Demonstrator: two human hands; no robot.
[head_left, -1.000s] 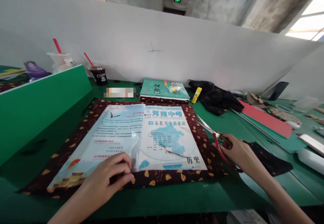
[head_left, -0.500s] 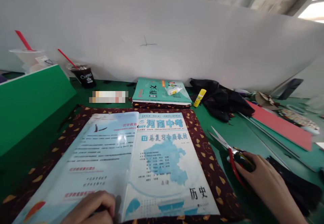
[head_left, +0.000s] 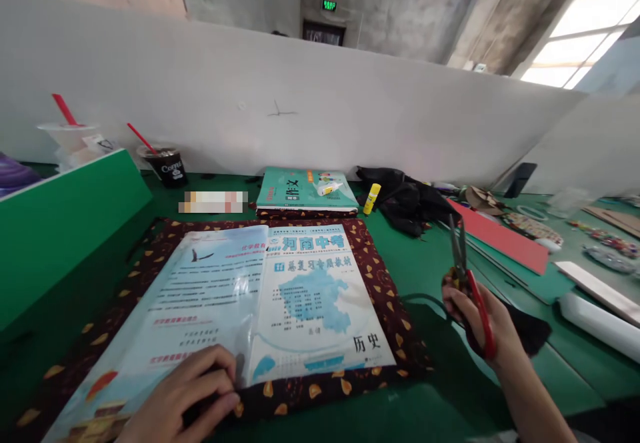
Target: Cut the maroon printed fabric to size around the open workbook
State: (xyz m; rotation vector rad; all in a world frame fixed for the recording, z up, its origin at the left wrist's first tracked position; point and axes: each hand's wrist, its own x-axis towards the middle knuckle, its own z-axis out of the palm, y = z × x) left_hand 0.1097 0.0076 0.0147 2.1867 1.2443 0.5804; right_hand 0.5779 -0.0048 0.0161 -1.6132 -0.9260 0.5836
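An open book (head_left: pixel 320 309) lies on a dark brown cloth (head_left: pixel 385 289) patterned with yellow leaf shapes. My left hand (head_left: pixel 193 396) rests on the book's lower left part, its fingers apart and the fingertips reaching the cloth edge near the spine. Right of the cloth, my right hand (head_left: pixel 475 309) is raised over the green table and grips red-handled scissors (head_left: pixel 459 246), whose blades point up and away.
Behind the cloth lie a teal book (head_left: pixel 280 189), a yellow glue stick (head_left: pixel 371 199) and a black cloth (head_left: pixel 400 196). A coffee cup (head_left: pixel 170 168) and a green panel (head_left: pixel 65 223) stand left. Red card (head_left: pixel 500 239) lies right.
My right hand has lifted the scissors off the table and tilted their blades upward. My left hand's fingers have spread. The camera view has tilted up and shifted right.
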